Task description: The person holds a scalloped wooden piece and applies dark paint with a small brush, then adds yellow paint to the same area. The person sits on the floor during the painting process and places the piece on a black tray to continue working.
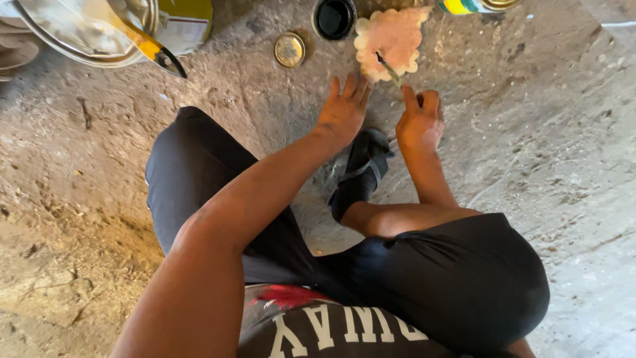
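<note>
— What's left of the scalloped pink piece [392, 40]?

— A large tin [173, 23] with a yellow and white label, a round gold lid [289, 50], then a black round pot [334, 18] just beside it.

— And the hands?

— The left hand [342, 111] lies flat, fingers spread, touching the piece's near edge. The right hand [420, 121] has its fingers closed on a thin stick [389, 69] resting on the piece.

— Further right?

— A yellow-and-green striped can [474, 6] on the floor [563, 132].
</note>
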